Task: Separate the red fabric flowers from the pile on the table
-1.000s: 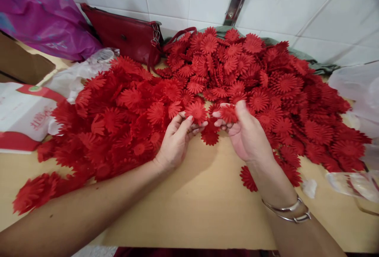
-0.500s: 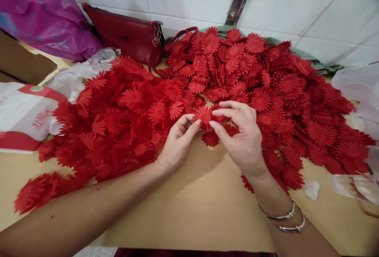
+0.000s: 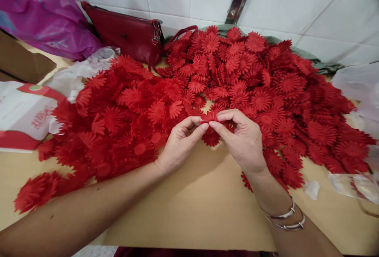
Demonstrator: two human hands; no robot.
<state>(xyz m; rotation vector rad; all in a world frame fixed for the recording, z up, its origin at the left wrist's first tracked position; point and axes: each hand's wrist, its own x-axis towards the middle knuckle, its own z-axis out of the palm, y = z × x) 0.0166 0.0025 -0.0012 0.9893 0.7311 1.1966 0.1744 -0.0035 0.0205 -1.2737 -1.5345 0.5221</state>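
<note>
In the head view, a thin, red, flower-shaped piece [image 3: 211, 115] was near the middle of the frame. The left hand [image 3: 177, 142] pinched its left side with thumb and finger, and the right hand [image 3: 245, 140] pinched its right side. It looked light and bendy, and its petals seemed easy to crease, so the flat middle seemed the best place to hold. One big heap of red flowers [image 3: 260, 101] filled the upper right, and another heap [image 3: 114, 120] sat at middle left, both near the hands. Room to move lay at lower middle, over the smooth, pale tan table [image 3: 183, 209], down to its front edge
</note>
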